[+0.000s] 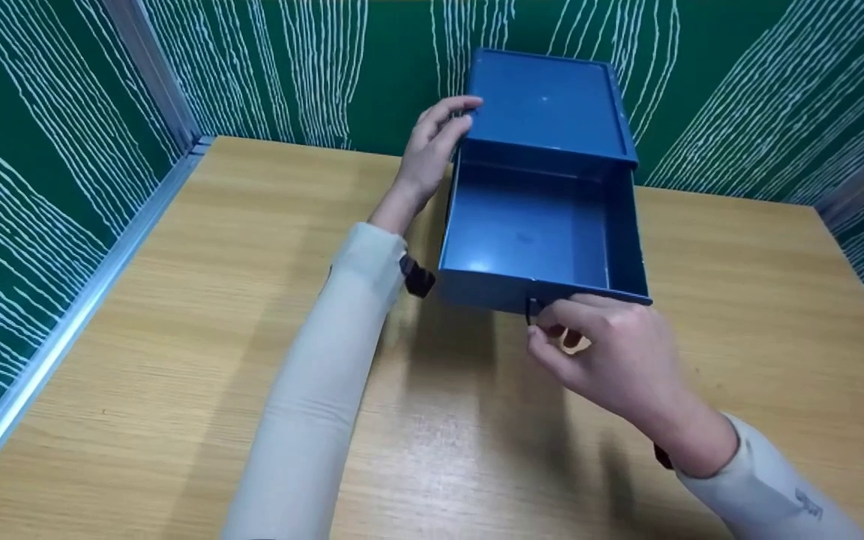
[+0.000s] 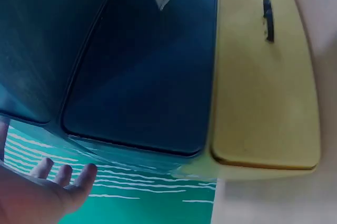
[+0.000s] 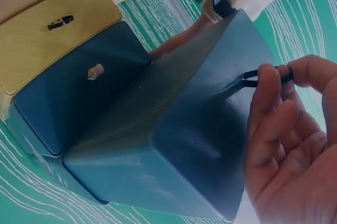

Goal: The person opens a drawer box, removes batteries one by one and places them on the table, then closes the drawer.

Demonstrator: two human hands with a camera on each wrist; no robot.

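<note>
A blue drawer unit (image 1: 552, 105) stands against the back wall. Its top drawer (image 1: 522, 232) is pulled well out toward me, and the inside shows bare. My right hand (image 1: 623, 356) pinches the drawer's black loop handle (image 3: 250, 83) between thumb and fingers. At the unit's upper left side, my left hand (image 1: 428, 150) lies with its fingers extended and fingertips right at the edge of the top. Below the pulled-out drawer, a second blue drawer (image 3: 58, 97) with a pale knob (image 3: 95, 71) and a yellow drawer (image 3: 26, 50) with a black handle (image 3: 60, 22) are closed.
The unit is on a light wooden table (image 1: 177, 337). Green panels (image 1: 394, 75) with white wavy lines rise behind and at both sides, with a metal frame (image 1: 64, 322) along the left edge. Dark wrist devices (image 1: 417, 276) sit at the sleeves.
</note>
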